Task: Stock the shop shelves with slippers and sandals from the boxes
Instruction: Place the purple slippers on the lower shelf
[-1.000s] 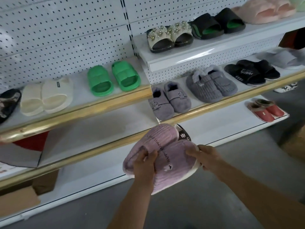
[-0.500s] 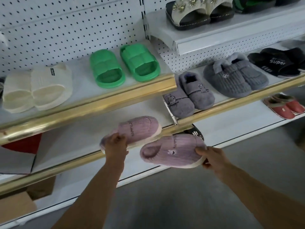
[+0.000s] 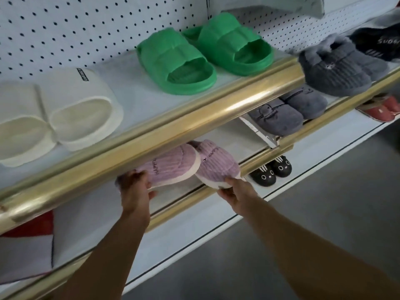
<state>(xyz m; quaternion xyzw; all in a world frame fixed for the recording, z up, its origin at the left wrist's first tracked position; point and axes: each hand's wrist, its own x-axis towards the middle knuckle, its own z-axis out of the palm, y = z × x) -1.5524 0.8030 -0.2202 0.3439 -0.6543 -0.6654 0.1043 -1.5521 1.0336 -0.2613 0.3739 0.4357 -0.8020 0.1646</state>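
One head-worn camera looks forward and down from close range at the gold-trimmed shelves, grey floor toward four o'clock, pegboard at eleven.

Pair of lilac ribbed fabric slippers side by side on the white middle shelf, beneath the brass-edged upper shelf, green moulded slides right of cream slides above, black cat-face slippers lower right.

A white pegboard dotted with dark holes is seen well above the fingers. A red and white sheet is laid far to their left, lower down. A grey floor is spread below and to their right.
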